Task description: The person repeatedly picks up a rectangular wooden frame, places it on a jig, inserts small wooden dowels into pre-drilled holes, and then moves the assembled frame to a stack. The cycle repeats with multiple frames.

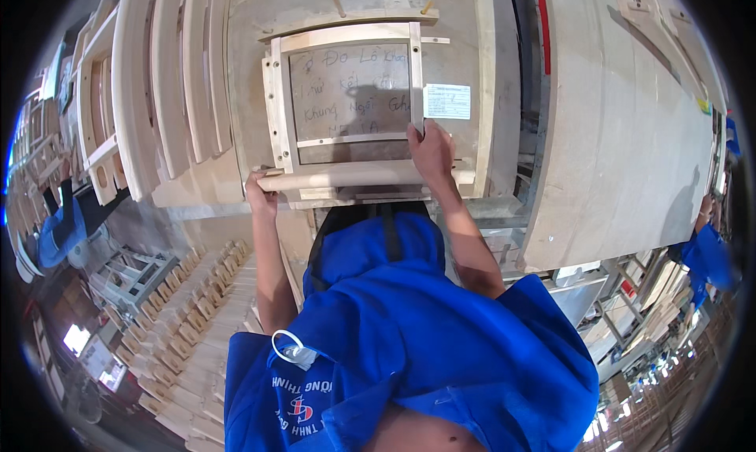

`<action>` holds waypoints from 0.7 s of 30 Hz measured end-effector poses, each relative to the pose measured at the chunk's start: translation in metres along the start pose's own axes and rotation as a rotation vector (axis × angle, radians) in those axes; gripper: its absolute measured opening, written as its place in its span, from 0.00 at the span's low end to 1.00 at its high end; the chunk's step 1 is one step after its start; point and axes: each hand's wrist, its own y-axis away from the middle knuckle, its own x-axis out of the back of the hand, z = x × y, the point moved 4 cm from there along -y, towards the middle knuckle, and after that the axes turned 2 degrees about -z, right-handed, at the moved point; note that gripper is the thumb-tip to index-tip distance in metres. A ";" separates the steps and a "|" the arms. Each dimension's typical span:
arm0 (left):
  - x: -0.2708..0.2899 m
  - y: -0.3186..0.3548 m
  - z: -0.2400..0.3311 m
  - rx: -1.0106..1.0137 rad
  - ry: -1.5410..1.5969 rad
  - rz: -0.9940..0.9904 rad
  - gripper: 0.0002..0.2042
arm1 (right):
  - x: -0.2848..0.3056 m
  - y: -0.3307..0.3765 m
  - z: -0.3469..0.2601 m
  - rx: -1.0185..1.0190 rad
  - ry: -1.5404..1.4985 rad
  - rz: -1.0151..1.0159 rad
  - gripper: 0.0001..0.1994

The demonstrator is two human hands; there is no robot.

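A pale rectangular wooden frame (354, 35) lies flat on a jig board (350, 74) that bears handwriting. Along the frame's near side runs a thick rounded wooden rail (339, 177). My left hand (260, 194) is closed round the left end of this rail. At the frame's near right corner, my right hand (433, 151) has its fingers closed on the lower end of the right side piece (416, 74). Its wrist passes over the rail. A wooden strip (346, 23) lies against the frame's far side, and a printed paper sheet (447, 101) is just right of the frame.
Several long curved wooden parts (135, 98) stand at the left. Rows of stacked wooden pieces (189, 326) fill the lower left. A large plain board (622, 137) lies across a gap to the right. Other people in blue (61, 235) work at the far left and far right.
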 end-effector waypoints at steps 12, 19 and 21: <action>-0.075 0.043 0.072 -1.323 -1.232 0.627 0.30 | 0.011 -0.010 0.005 -0.047 0.035 -0.069 0.17; -0.208 -0.030 0.120 -1.063 -1.084 0.079 0.40 | 0.035 -0.092 -0.072 -0.169 -0.524 -0.204 0.22; -0.209 -0.054 0.107 -1.197 -1.135 0.028 0.38 | 0.029 -0.115 -0.106 -0.398 -1.139 -0.365 0.27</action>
